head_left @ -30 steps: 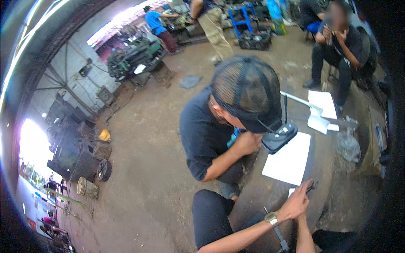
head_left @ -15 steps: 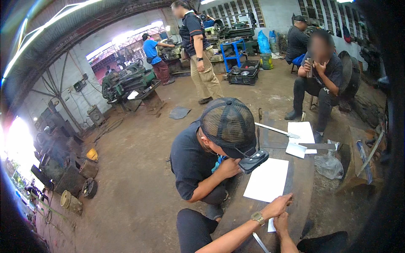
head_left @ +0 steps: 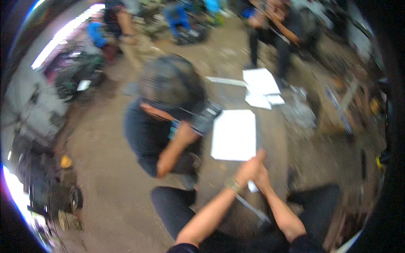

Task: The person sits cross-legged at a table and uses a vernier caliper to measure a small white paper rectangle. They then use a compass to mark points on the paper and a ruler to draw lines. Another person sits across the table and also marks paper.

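Note:
My left hand (head_left: 249, 168), with a gold-coloured watch (head_left: 233, 184) on its wrist, is at the near right corner of a white sheet of paper (head_left: 233, 135). Close against it is my right hand (head_left: 262, 178). Motion blur smears the fingers of both, so I cannot tell whether they hold anything. A small white paper piece (head_left: 252, 187) shows between my wrists. Below my hands, between my forearms, a slim grey metal tool (head_left: 252, 208) with a wider end lies on the dark bench (head_left: 272, 143).
A person in a mesh cap (head_left: 171, 82) crouches at the bench's left, leaning over the paper. Farther up lie more white papers (head_left: 259, 82), a long pale tool (head_left: 226, 81) and a clear plastic bag (head_left: 300, 113). Another person (head_left: 274, 33) sits beyond; machines (head_left: 80, 76) stand at left.
The view has swung, shifting the surroundings left and up and blurring them. More of my forearms and the metal tool now shows. My hands remain close together near the sheet.

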A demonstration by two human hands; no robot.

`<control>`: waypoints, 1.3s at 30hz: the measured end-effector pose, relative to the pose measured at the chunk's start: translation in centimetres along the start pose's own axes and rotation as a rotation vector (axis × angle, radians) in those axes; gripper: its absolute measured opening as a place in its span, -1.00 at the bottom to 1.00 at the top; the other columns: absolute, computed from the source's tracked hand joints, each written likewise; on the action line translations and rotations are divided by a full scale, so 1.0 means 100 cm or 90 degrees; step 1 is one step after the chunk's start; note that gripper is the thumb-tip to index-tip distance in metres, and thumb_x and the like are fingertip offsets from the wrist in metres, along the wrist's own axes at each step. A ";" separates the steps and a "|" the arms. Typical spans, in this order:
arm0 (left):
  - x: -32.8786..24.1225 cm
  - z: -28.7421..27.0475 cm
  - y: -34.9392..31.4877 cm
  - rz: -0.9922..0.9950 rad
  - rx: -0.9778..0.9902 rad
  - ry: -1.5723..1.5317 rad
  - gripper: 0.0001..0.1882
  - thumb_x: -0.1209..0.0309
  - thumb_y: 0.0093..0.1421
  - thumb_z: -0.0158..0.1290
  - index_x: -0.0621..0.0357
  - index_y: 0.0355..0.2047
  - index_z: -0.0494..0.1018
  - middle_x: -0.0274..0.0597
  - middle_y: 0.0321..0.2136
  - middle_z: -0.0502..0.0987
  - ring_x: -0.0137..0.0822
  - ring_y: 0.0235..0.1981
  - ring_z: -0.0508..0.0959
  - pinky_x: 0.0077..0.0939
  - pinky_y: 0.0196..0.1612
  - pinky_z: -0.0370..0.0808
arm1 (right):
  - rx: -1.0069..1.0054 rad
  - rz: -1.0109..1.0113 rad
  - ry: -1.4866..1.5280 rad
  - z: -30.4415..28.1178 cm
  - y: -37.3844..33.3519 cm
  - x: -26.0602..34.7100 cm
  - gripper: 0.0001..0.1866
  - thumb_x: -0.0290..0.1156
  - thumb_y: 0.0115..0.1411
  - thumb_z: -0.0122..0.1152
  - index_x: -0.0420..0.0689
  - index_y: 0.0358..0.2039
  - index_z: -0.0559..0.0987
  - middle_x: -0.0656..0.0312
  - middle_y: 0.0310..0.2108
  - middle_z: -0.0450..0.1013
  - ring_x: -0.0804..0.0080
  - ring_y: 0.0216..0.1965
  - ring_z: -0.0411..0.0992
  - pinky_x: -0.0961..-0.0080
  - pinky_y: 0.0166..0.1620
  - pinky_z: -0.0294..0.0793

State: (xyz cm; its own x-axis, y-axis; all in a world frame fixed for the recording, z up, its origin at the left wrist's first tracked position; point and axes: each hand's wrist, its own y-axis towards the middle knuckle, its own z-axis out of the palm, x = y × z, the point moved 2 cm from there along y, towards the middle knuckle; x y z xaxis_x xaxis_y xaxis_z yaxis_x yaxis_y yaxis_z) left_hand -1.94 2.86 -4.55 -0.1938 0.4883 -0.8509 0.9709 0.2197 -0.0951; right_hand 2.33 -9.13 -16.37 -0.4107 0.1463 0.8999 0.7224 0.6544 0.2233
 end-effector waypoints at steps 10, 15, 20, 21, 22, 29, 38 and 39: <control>-0.035 -0.027 -0.006 0.117 -0.081 0.040 -0.95 0.59 0.38 -0.07 0.29 -0.17 0.36 0.11 -0.43 0.62 0.04 -0.34 0.68 -0.16 -0.26 0.55 | -0.078 0.296 -0.351 0.014 -0.070 0.015 -0.40 -0.29 0.01 0.53 -0.35 -0.07 0.42 -0.27 -0.11 0.41 -0.27 -0.02 0.38 -0.02 0.00 0.37; -0.028 -0.022 -0.012 0.076 -0.072 0.012 -0.94 0.60 0.41 -0.13 0.27 -0.15 0.34 0.13 -0.37 0.64 0.09 -0.24 0.68 -0.18 -0.14 0.55 | 0.005 0.341 -0.333 -0.001 -0.052 0.007 -0.61 -0.39 0.11 0.43 -0.41 -0.17 0.52 -0.31 -0.27 0.54 -0.26 -0.17 0.53 0.01 -0.07 0.48; -0.021 -0.024 -0.016 0.081 -0.089 0.023 -0.95 0.60 0.40 -0.10 0.28 -0.17 0.34 0.11 -0.40 0.64 0.07 -0.28 0.68 -0.15 -0.20 0.55 | 0.053 0.577 -0.030 0.009 -0.060 -0.001 -0.69 -0.35 0.26 0.31 -0.40 -0.20 0.56 -0.14 -0.40 0.62 -0.01 -0.40 0.64 0.05 -0.30 0.58; -0.021 -0.025 -0.016 0.090 -0.095 0.013 -0.95 0.60 0.38 -0.09 0.29 -0.18 0.35 0.12 -0.41 0.63 0.08 -0.30 0.68 -0.13 -0.24 0.55 | 0.042 0.656 0.123 0.020 -0.065 0.000 -0.71 -0.33 0.33 0.25 -0.37 -0.19 0.58 -0.04 -0.43 0.64 0.15 -0.53 0.62 0.19 -0.44 0.57; -0.020 -0.025 -0.015 0.082 -0.090 0.021 -0.95 0.60 0.38 -0.09 0.29 -0.18 0.35 0.12 -0.41 0.63 0.08 -0.30 0.68 -0.13 -0.23 0.55 | 0.005 0.623 0.122 0.034 -0.064 0.003 -0.73 -0.35 0.36 0.20 -0.37 -0.19 0.58 0.03 -0.47 0.64 0.30 -0.59 0.59 0.32 -0.58 0.49; -0.019 -0.023 -0.014 0.060 -0.063 0.037 -0.93 0.59 0.42 -0.14 0.24 -0.17 0.35 0.05 -0.39 0.65 -0.03 -0.24 0.70 -0.20 -0.19 0.57 | 0.075 0.600 0.239 0.018 -0.065 -0.010 -0.74 -0.38 0.36 0.21 -0.36 -0.16 0.61 0.09 -0.51 0.62 0.43 -0.64 0.54 0.45 -0.60 0.46; -0.022 -0.024 -0.013 0.067 -0.075 0.016 -0.89 0.65 0.36 -0.12 0.26 -0.15 0.36 0.12 -0.40 0.63 0.06 -0.24 0.69 -0.11 -0.20 0.56 | 0.059 0.635 0.210 0.007 -0.071 -0.026 -0.71 -0.33 0.29 0.27 -0.37 -0.36 0.67 0.03 -0.57 0.62 0.29 -0.65 0.58 0.31 -0.58 0.52; -0.023 -0.024 -0.013 0.068 -0.073 0.018 -0.89 0.65 0.36 -0.12 0.26 -0.15 0.35 0.12 -0.40 0.63 0.06 -0.25 0.69 -0.11 -0.21 0.55 | 0.035 0.616 0.238 0.029 -0.075 -0.018 -0.68 -0.32 0.32 0.26 -0.40 -0.35 0.65 0.02 -0.57 0.62 0.30 -0.66 0.57 0.34 -0.62 0.49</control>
State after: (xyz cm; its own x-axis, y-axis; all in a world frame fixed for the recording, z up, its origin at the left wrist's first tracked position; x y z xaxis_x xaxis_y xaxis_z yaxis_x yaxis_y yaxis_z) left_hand -3.09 3.46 -1.28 -0.0957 0.5367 -0.8383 0.9642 0.2592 0.0558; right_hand -3.97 -12.17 -20.75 0.5368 0.3935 0.7463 0.6215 0.4139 -0.6652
